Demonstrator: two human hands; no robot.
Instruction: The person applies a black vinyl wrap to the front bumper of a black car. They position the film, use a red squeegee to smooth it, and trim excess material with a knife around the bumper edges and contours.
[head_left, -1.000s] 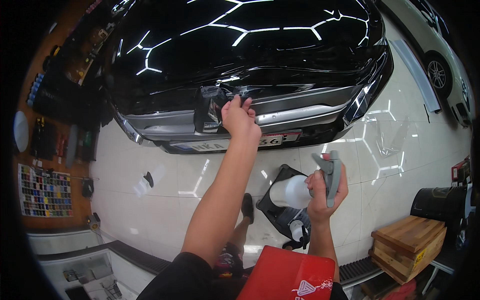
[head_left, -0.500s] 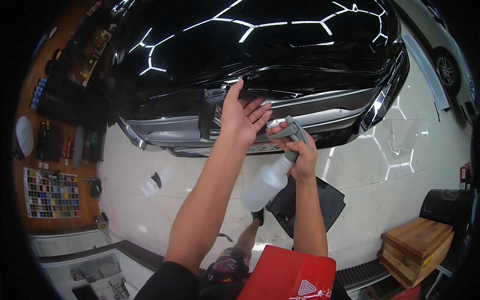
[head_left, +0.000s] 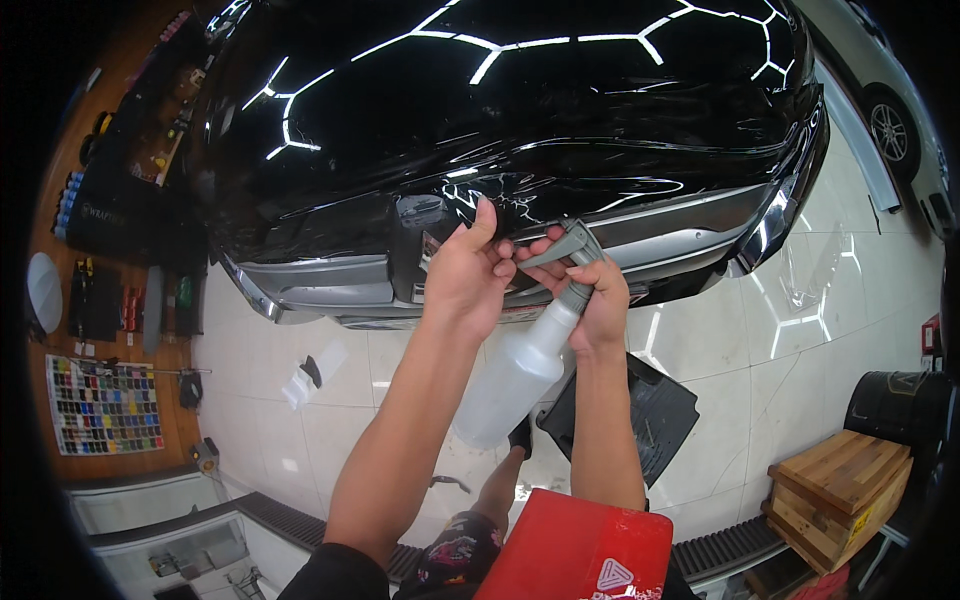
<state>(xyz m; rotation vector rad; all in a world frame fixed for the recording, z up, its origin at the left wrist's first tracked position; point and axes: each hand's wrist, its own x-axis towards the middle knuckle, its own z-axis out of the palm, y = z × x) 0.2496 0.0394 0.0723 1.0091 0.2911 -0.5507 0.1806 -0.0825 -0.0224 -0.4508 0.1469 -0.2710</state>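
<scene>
A white translucent spray bottle [head_left: 510, 385] with a grey trigger head tilts in my right hand [head_left: 600, 300], whose fingers wrap round its neck and trigger. My left hand [head_left: 465, 285] is close beside the trigger head, thumb raised and fingers loosely bent, with nothing visible in it. Just beyond both hands lies the end of a black car [head_left: 480, 120], covered by glossy black film [head_left: 520, 195] that wrinkles above the bumper. Silver trim [head_left: 325, 272] runs along the bumper below the film. My left hand hides part of its middle.
A dark flat case [head_left: 665, 420] lies on the tiled floor below my right arm. White scraps [head_left: 298, 388] are on the floor to the left. A red pouch [head_left: 580, 550] hangs at my front. Wooden boxes [head_left: 840, 490] stand at the right, a colour-swatch board [head_left: 105, 405] at the left.
My left hand has turned and its spread fingers have bent, closer to the spray bottle's head. The bottle and right hand have shifted slightly left.
</scene>
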